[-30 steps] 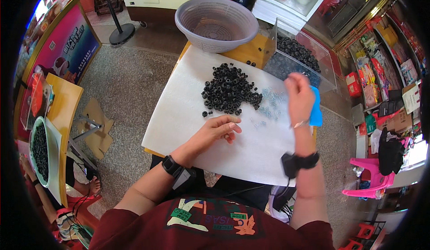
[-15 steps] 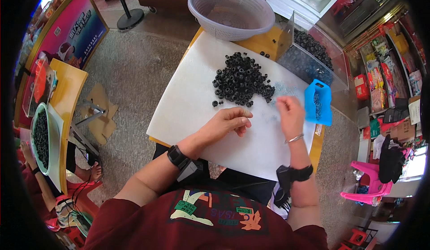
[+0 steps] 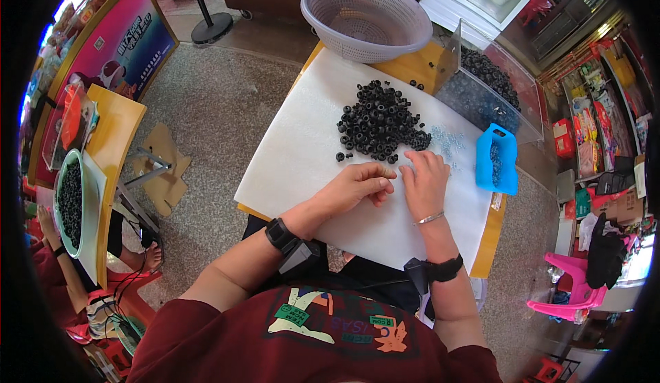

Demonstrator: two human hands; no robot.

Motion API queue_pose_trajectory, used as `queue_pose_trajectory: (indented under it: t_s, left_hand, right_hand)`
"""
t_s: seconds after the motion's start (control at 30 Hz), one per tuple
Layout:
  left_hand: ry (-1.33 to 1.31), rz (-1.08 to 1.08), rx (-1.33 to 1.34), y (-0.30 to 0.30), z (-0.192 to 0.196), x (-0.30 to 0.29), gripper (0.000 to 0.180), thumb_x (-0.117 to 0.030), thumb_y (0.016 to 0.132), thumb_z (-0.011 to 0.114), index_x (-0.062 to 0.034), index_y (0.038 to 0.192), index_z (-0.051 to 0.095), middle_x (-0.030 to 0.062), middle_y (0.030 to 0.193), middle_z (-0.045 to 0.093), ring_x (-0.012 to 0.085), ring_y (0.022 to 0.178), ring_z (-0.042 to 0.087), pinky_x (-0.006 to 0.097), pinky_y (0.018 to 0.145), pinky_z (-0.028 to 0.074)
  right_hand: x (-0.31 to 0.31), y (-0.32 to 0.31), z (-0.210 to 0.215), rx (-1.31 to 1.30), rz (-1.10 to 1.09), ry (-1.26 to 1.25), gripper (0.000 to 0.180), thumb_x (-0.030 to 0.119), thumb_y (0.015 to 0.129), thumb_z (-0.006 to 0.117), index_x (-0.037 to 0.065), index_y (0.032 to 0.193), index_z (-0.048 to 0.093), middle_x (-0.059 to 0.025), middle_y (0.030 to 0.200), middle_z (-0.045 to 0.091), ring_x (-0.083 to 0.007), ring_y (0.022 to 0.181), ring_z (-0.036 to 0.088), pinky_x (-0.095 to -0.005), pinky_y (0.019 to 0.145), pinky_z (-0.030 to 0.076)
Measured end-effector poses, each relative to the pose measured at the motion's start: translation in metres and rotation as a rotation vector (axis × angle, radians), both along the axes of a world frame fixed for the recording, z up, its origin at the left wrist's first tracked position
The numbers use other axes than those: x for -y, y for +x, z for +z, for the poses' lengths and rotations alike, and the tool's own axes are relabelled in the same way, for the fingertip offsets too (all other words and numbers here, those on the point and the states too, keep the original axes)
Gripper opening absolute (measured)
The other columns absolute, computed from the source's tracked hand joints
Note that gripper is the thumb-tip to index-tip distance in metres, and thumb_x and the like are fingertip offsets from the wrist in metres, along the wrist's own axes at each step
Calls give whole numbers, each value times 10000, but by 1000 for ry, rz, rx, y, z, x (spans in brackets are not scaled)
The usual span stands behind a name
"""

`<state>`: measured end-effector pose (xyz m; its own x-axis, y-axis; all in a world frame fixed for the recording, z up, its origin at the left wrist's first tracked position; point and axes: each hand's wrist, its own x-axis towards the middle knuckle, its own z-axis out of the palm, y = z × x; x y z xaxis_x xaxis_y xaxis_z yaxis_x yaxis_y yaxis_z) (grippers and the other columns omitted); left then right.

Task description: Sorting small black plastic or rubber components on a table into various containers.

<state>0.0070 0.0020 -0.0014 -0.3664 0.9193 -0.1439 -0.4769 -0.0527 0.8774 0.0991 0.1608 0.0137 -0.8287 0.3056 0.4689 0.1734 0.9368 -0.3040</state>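
Observation:
A heap of small black ring-like pieces (image 3: 380, 123) lies on a white sheet (image 3: 295, 149) over the table. Just below the heap, my left hand (image 3: 359, 189) is closed, thumb and curled fingers pressed together; whatever is between them is too small to make out. Beside it, my right hand (image 3: 426, 182) rests at the heap's lower right edge, its fingers stretched forward and the thumb a little apart. Small clear pieces (image 3: 450, 142) are scattered right of the heap. To their right stands a blue plastic scoop-like tray (image 3: 507, 177) with clear bits inside.
A grey plastic basket (image 3: 323, 29) stands at the table's far edge. At the far right is a clear bin (image 3: 474, 101) of black pieces. Leftward, another person's arm (image 3: 65, 266) is near a pale green basin (image 3: 89, 197) on a second table. A pink stool (image 3: 564, 300) stands right.
My right hand has moved left and down, from the clear pieces to the heap's lower edge. My left hand keeps its closed pose. The whole view has shifted slightly.

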Motion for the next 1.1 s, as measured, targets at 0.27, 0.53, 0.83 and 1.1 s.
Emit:
queue_pose_trajectory:
  t_s: [0.27, 0.53, 0.83, 1.1]
  left_hand:
    - [-7, 25, -5, 0, 0, -1, 242, -113, 951, 498, 12, 1149, 557, 50, 921, 615, 96, 768, 571, 243, 710, 508]
    - [-11, 83, 57, -1, -2, -1, 173, -98, 956, 477, 3, 1065, 564, 64, 927, 609, 109, 740, 584, 248, 675, 519]
    - [-46, 220, 221, -1, 3, -3, 168, -109, 932, 539, -3, 1058, 567, 64, 908, 613, 116, 720, 584, 258, 665, 516]
    - [10, 179, 211, -2, -1, -2, 191, -69, 926, 532, 13, 1087, 596, 67, 948, 620, 112, 757, 579, 254, 711, 510]
  right_hand:
    - [10, -14, 0, -7, 25, -19, 211, 102, 737, 657, 109, 947, 634, -39, 915, 565, -239, 902, 514, -384, 772, 363]
    - [9, -16, -7, -18, 62, -2, 159, 116, 735, 668, 108, 890, 637, -22, 893, 567, -234, 892, 517, -381, 767, 362]
    - [29, 6, 11, -97, 11, -623, 124, 84, 758, 632, 86, 882, 638, -37, 874, 599, -214, 838, 551, -337, 767, 381]
    - [46, 16, 15, -209, 23, -437, 145, 43, 780, 614, 56, 923, 627, -62, 910, 617, -205, 838, 558, -321, 763, 423]
